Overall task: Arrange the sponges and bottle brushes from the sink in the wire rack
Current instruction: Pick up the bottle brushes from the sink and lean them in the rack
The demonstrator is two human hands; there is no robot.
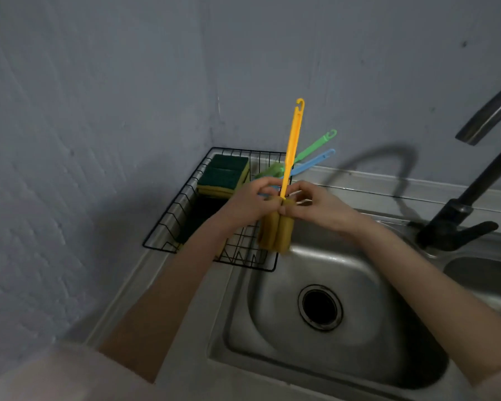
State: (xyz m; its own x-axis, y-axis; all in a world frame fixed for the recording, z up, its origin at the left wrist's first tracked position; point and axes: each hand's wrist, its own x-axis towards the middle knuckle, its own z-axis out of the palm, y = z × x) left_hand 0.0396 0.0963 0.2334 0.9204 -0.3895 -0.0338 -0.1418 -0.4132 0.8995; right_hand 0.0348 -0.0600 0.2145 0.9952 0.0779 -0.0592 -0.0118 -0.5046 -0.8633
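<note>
**Q:** Sponges point(225, 175) stacked at the far left end of the wire rack point(168, 224), green scouring faces up. Why there?

**A:** Stacked in that corner, they leave the rest of the rack free for the long brushes. A dark pad lies lower along the rack's left side. The rack sits on the worktop in the wall corner, right beside the sink point(368, 337).

**Q:** And your left hand point(250, 202)?

**A:** My left grip pinches the yellow bottle brush point(276, 231) where handle meets sponge head. I hold it upright, head down, over the edge between rack and basin, so drips should fall clear of the worktop.

**Q:** The right hand point(320, 205)?

**A:** Its fingertips pinch the same neck from the other side, steadying it.

**Q:** Behind it?

**A:** The green brush point(315, 146) and blue brush point(313, 163) already lean in the rack, handles angled out right. The basin looks emptied; the yellow one seems the last.
</note>
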